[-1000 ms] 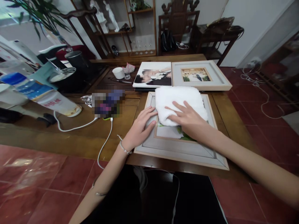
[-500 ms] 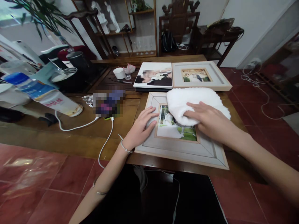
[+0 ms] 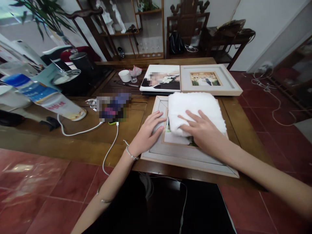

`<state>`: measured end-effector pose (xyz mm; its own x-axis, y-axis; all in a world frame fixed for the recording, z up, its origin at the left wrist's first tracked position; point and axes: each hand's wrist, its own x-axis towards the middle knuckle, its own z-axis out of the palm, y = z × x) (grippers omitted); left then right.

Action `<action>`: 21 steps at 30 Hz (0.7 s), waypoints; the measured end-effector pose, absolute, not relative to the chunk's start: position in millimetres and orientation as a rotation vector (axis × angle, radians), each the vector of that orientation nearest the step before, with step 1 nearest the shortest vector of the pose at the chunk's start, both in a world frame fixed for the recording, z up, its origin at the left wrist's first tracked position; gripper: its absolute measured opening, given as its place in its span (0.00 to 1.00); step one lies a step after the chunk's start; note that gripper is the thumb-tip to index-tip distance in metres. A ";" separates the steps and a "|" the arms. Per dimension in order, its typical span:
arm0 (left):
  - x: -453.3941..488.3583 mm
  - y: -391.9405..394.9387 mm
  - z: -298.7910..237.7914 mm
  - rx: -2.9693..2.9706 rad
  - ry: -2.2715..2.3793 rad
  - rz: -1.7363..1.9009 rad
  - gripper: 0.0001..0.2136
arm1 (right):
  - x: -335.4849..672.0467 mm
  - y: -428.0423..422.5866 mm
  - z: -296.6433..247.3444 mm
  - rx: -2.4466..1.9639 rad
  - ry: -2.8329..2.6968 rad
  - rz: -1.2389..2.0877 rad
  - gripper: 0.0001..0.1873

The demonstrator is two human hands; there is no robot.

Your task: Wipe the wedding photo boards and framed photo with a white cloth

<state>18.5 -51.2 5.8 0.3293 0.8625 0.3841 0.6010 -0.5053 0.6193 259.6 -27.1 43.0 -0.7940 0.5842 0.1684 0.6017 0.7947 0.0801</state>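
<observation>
A picture frame [image 3: 185, 158] with a pale, wide border lies flat near the table's front edge. Its photo is largely covered by a folded fluffy white cloth [image 3: 195, 104]. My right hand [image 3: 204, 130] rests over the cloth's near side, fingers spread across it and a fold caught by the thumb, holding it against the frame's face. On the frame's left border lies my left hand [image 3: 149, 131], open, its fingers stretched towards the photo and touching the frame. No object is in the left hand.
Behind stand a photo panel [image 3: 161, 79] and a second picture frame [image 3: 234, 81]. To the left are a blurred-out item [image 3: 114, 107], a white cable [image 3: 110, 148], a leaning bottle [image 3: 48, 99] with a blue cap, a white cup [image 3: 124, 75] and a dark pot [image 3: 67, 86].
My right hand has slid the white cloth to the left across the frame, covering more of the photo. My left hand has stayed on the frame's left border.
</observation>
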 end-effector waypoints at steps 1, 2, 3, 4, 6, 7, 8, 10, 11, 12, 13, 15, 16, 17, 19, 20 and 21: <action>18.6 -51.2 5.6 2.235 1.300 0.988 0.14 | 258.3 -37.3 46.4 -0.938 -2.876 -0.145 0.31; 18.7 -51.2 5.7 2.237 1.300 0.991 0.13 | 257.6 -47.6 50.0 -0.920 -2.903 -0.093 0.31; 18.9 -51.4 5.9 2.236 1.299 0.996 0.12 | 257.4 -57.5 53.8 -0.896 -2.924 -0.040 0.31; 19.2 -51.5 6.5 2.233 1.299 1.000 0.11 | 257.7 -66.5 57.7 -0.868 -2.940 0.013 0.31; 19.7 -52.0 7.9 2.226 1.302 1.000 0.08 | 259.6 -80.1 65.3 -0.821 -2.943 0.107 0.31; 19.9 -52.3 8.7 2.223 1.306 0.995 0.08 | 260.8 -83.8 68.9 -0.807 -2.942 0.153 0.31; 20.0 -52.5 9.3 2.221 1.309 0.989 0.07 | 261.9 -85.2 72.2 -0.805 -2.939 0.189 0.30; 19.9 -52.7 9.7 2.224 1.313 0.977 0.08 | 263.1 -80.8 77.0 -0.820 -2.944 0.213 0.30; 19.7 -52.7 9.5 2.228 1.313 0.974 0.09 | 263.0 -75.4 78.2 -0.845 -2.948 0.197 0.30; 19.5 -52.5 9.1 2.232 1.313 0.974 0.10 | 262.3 -68.5 78.4 -0.887 -2.943 0.159 0.30; 19.3 -52.4 8.5 2.235 1.311 0.977 0.12 | 261.2 -60.4 77.7 -0.939 -2.929 0.107 0.31; 19.0 -52.0 7.4 2.238 1.306 0.986 0.13 | 257.8 -42.8 74.1 -1.023 -2.894 0.000 0.30; 18.8 -51.9 7.0 2.236 1.305 0.989 0.13 | 255.7 -34.0 71.5 -1.054 -2.871 -0.050 0.30; 18.8 -51.8 6.7 2.233 1.304 0.990 0.13 | 253.4 -25.7 68.9 -1.077 -2.847 -0.096 0.30; 18.6 -51.8 6.5 2.229 1.306 0.988 0.14 | 248.9 -11.4 64.1 -1.098 -2.807 -0.156 0.30; 18.6 -51.7 6.5 2.228 1.306 0.987 0.14 | 246.8 -5.7 62.1 -1.106 -2.783 -0.172 0.30; 18.6 -51.7 6.5 2.227 1.306 0.987 0.15 | 245.1 -0.8 60.4 -1.111 -2.757 -0.179 0.30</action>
<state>18.6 -51.7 6.5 0.3231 0.8661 0.3814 0.6029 -0.4990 0.6225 245.1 -0.8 60.4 -0.7100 0.6764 0.1959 0.6961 0.7162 0.0498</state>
